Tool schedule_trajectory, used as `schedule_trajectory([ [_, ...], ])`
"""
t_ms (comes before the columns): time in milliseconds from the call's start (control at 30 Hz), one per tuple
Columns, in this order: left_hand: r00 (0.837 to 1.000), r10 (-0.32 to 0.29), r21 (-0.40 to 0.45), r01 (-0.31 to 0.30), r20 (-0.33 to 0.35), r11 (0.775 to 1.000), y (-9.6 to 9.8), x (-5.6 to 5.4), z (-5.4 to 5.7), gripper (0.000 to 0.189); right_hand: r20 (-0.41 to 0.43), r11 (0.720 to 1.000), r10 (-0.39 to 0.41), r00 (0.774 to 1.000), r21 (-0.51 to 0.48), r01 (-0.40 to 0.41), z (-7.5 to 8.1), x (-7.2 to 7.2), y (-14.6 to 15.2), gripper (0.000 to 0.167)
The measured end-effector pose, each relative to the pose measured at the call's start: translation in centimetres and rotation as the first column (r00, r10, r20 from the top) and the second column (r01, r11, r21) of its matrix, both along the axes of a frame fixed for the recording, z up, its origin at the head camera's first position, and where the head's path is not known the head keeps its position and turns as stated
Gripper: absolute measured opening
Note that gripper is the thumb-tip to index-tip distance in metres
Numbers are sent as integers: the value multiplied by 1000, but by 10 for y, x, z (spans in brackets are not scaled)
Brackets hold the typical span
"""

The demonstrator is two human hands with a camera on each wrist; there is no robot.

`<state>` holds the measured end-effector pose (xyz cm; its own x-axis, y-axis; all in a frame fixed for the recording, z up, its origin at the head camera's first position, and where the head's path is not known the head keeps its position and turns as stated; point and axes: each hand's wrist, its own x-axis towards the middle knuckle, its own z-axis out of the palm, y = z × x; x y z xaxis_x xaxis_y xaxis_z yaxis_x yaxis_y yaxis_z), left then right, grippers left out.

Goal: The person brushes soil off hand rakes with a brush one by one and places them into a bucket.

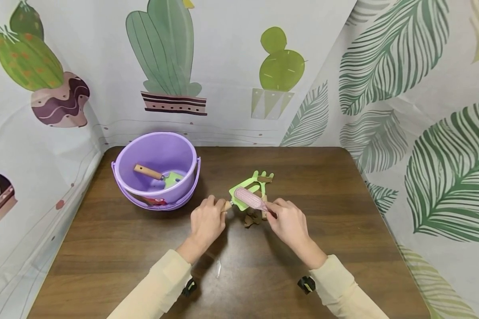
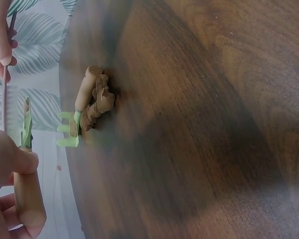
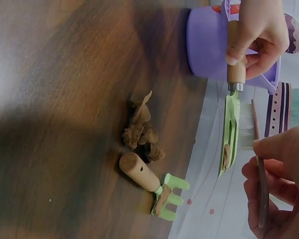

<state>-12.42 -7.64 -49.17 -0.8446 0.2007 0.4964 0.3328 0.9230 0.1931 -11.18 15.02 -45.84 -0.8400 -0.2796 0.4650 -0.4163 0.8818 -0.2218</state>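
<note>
My left hand (image 1: pixel 209 223) grips the wooden handle of a small green toy garden spade (image 3: pixel 231 117) with slots in its blade. Brown clay (image 3: pixel 226 155) is stuck on that blade. In my right hand (image 1: pixel 290 223) is a pink brush (image 1: pixel 249 198), held by its handle between thumb and fingers. Its pale bristles (image 3: pixel 246 127) face the spade blade and lie very close; whether they touch I cannot tell. Both tools are raised above the table. Below them lies a green hand rake (image 3: pixel 165 198) with a wooden handle and clay across its tines.
Crumpled brown clay lumps (image 3: pixel 141 130) lie beside the rake handle on the brown wooden table (image 1: pixel 143 257). At the back left stands a purple bucket (image 1: pixel 123 170), its handle lowered, holding another green tool with a wooden handle (image 1: pixel 149 172). A printed cloth (image 1: pixel 227 75) hangs behind.
</note>
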Motion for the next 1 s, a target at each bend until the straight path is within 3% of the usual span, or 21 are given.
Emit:
schedule_trajectory([
  [300, 1000, -1, -8, 1, 6, 1000, 1, 1, 0, 26, 14, 999, 28, 1000, 18, -28, -4, 3, -8, 20],
  [500, 1000, 2, -12, -2, -2, 1000, 0, 3, -2, 27, -57, 999, 33, 998, 43, -30, -5, 3, -5, 22],
  [1000, 1000, 21, -32, -20, 23, 999, -9, 0, -2, 26, -89, 999, -28, 996, 13, 29, -4, -1, 14, 22],
])
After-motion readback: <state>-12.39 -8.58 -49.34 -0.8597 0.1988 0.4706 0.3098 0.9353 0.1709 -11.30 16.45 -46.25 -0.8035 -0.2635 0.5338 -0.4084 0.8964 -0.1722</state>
